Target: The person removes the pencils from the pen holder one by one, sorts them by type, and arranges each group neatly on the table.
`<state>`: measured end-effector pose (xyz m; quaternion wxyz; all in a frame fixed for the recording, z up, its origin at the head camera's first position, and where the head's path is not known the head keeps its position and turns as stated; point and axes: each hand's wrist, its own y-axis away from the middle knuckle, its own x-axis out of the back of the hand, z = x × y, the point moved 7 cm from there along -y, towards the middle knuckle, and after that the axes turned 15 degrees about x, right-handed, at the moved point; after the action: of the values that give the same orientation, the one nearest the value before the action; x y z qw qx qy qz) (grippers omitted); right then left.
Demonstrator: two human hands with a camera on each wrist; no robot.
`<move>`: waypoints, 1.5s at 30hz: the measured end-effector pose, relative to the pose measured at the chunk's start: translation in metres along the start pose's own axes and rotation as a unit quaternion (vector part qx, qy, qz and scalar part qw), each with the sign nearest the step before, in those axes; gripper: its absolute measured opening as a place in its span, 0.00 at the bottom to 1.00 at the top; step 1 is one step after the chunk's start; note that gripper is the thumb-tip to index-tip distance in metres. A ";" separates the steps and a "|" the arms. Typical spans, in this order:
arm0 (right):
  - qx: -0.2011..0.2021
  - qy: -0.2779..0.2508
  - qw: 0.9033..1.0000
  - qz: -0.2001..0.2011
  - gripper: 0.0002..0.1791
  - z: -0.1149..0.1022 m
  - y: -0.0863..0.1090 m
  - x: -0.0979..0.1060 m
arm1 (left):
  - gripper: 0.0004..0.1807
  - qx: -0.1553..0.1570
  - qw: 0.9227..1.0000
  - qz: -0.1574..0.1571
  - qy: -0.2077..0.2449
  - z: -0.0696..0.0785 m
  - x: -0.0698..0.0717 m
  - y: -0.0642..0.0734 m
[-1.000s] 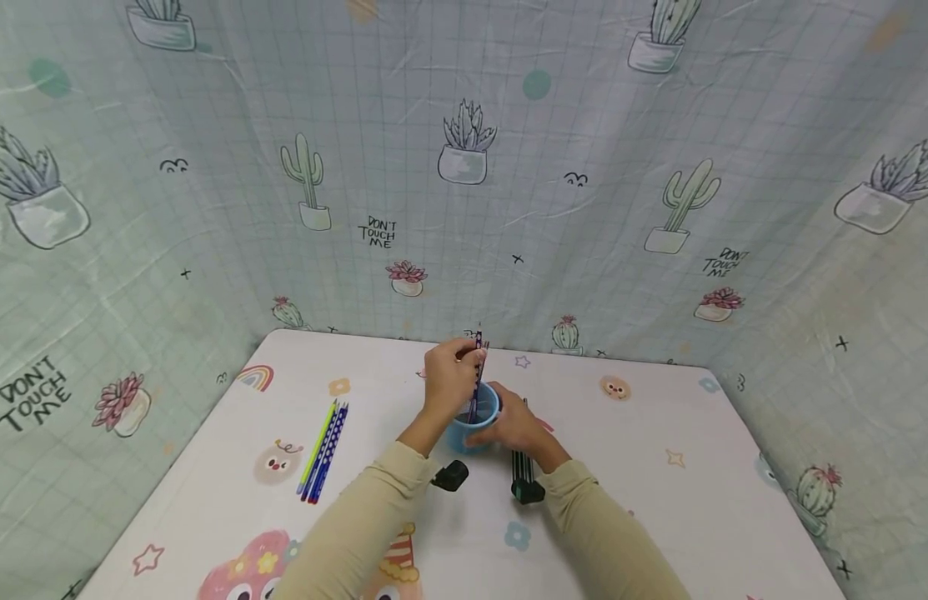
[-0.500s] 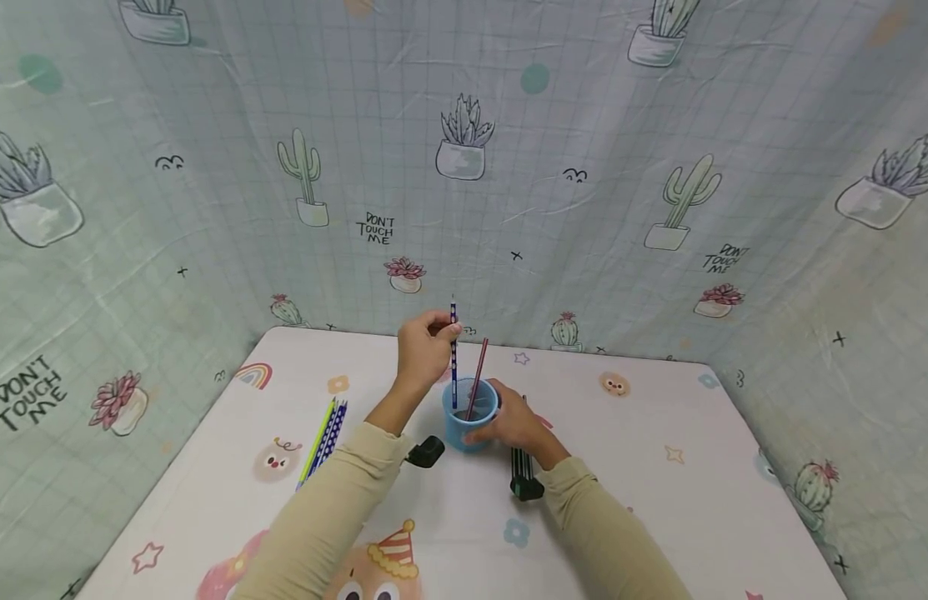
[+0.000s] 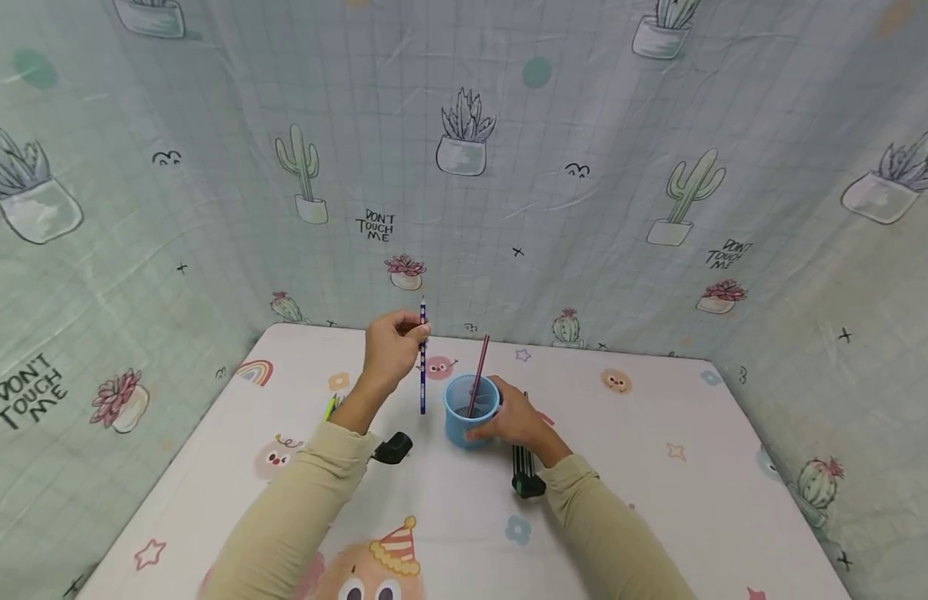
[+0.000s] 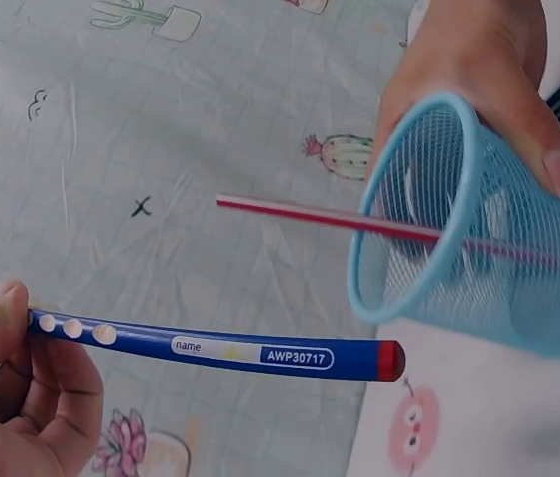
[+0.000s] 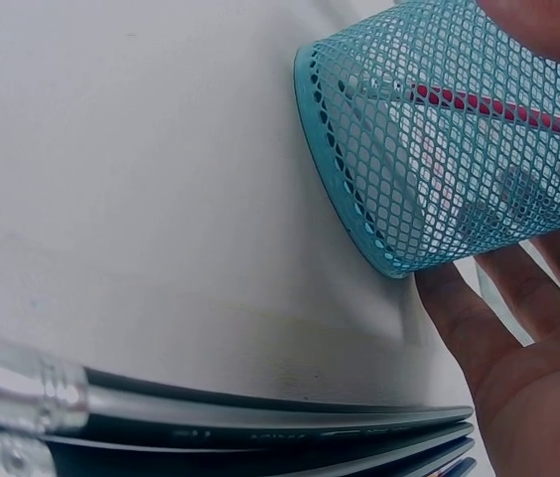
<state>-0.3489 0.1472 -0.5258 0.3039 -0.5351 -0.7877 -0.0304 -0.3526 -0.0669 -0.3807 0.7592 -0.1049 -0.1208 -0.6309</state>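
Observation:
My left hand (image 3: 392, 346) pinches a blue pencil (image 4: 215, 348) with pale dots and a red end, held upright in the air left of the cup. Around the side of a light blue mesh pencil cup (image 3: 464, 429) curl the fingers and thumb of my right hand (image 3: 518, 417). One red pencil (image 4: 300, 211) leans inside the cup, its upper end sticking out above the rim. Through the mesh in the right wrist view, the lower part of that red pencil (image 5: 498, 107) shows.
Dark pencils (image 5: 260, 427) with metal ends lie just right of the cup, partly behind the right wrist. Yellow-green and blue pencils (image 3: 332, 407) lie at the left, mostly hidden by the left arm. A patterned cloth wall (image 3: 509, 208) rises behind the table (image 3: 644, 467).
My left hand has drawn the blue pencil up out of the cup and carried it left. The red pencil stays inside. My right hand keeps its hold on the cup.

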 end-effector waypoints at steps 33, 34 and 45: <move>-0.004 -0.019 1.000 -0.004 0.54 0.006 0.000 -0.001 | 0.12 0.121 0.981 -0.004 -0.150 -0.118 0.070 -0.012; -0.005 -0.018 1.000 -0.005 0.55 0.005 0.000 -0.001 | 0.12 0.124 0.981 -0.005 -0.152 -0.120 0.071 -0.012; -0.002 -0.016 1.000 -0.012 0.56 0.005 0.001 -0.001 | 0.13 0.165 0.977 -0.003 -0.138 -0.149 0.083 -0.014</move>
<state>-0.3496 0.1485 -0.5306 0.2895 -0.5268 -0.7987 -0.0269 -0.3438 -0.1938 -0.4959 0.7403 -0.0640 -0.3267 -0.5840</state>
